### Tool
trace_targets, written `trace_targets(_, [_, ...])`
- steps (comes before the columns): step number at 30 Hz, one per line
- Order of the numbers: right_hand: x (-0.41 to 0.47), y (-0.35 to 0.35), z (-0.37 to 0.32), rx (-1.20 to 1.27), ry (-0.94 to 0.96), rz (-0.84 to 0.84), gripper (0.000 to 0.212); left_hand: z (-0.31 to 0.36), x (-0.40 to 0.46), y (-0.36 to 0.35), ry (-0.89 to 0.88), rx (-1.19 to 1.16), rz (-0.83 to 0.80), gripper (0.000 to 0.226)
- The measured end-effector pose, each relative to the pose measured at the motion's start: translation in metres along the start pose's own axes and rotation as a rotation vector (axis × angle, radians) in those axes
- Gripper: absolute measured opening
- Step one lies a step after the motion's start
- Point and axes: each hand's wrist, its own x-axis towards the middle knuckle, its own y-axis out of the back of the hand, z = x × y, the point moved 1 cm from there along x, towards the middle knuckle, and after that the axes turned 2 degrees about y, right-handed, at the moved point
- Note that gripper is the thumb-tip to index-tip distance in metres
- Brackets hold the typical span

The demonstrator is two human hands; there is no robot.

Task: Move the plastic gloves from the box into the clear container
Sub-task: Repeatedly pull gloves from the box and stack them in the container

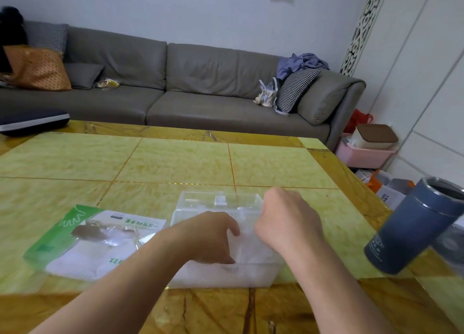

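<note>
Head view, lower centre — left hand (211, 235) and right hand (286, 220) are curled into the plastic gloves (251, 248) inside the clear container (226, 276); green-printed glove packet (88, 240) is seen lower left.

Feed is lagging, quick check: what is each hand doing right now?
Left hand: fingers curled down into the container, on the gloves.
Right hand: fingers hidden inside the container; grip cannot be told.

Both your forearms reach forward, bare, converging toward the centre. Your left hand (209, 235) is palm-down, its fingers (232, 227) curled downward. Your right hand (286, 220) is back-up, wrist bent, fingers tucked under and hidden.
</note>
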Motion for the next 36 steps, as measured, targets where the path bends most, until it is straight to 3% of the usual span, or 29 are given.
trace_targets(3, [-0.004, -0.003, -0.012, 0.173, 0.112, 0.068, 0.015, 0.001, 0.002, -0.005, -0.025, -0.015, 0.021, 0.022])
trace_targets(6, [-0.004, -0.019, -0.025, 0.364, 0.143, -0.098, 0.023, 0.005, 0.002, -0.007, -0.029, 0.007, 0.005, 0.031])
trace_targets(11, [-0.003, -0.032, -0.026, 0.188, 0.126, -0.436, 0.017, 0.002, -0.002, -0.002, -0.050, -0.010, -0.010, 0.029])
trace_targets(13, [0.000, -0.038, -0.024, 0.102, 0.145, -0.490, 0.016, -0.001, -0.005, 0.001, -0.065, -0.003, -0.006, 0.024])
trace_targets(15, [0.001, -0.042, -0.022, 0.034, 0.163, -0.484, 0.017, -0.003, -0.006, 0.005, -0.060, 0.028, 0.021, 0.020])
trace_targets(19, [0.003, -0.047, -0.019, -0.071, 0.135, -0.465, 0.018, -0.007, -0.012, 0.009, -0.029, 0.112, 0.051, 0.037])
trace_targets(22, [0.004, -0.047, -0.017, -0.100, 0.137, -0.469, 0.017, -0.003, -0.016, 0.012, -0.044, 0.121, 0.079, 0.018])
trace_targets(26, [0.013, -0.056, -0.013, -0.094, 0.127, -0.491, 0.025, -0.001, -0.012, 0.006, 0.023, 0.161, 0.158, 0.030])
trace_targets(29, [0.017, -0.058, -0.014, -0.049, 0.106, -0.518, 0.027, 0.002, -0.010, -0.001, -0.068, 0.201, 0.216, 0.016])
trace_targets(33, [0.020, -0.057, -0.015, -0.017, 0.093, -0.569, 0.019, 0.004, -0.009, -0.005, -0.065, 0.163, 0.103, 0.018])
trace_targets(36, [0.020, -0.058, -0.015, -0.044, 0.113, -0.615, 0.035, 0.000, -0.004, -0.004, 0.044, 0.135, -0.026, 0.017])
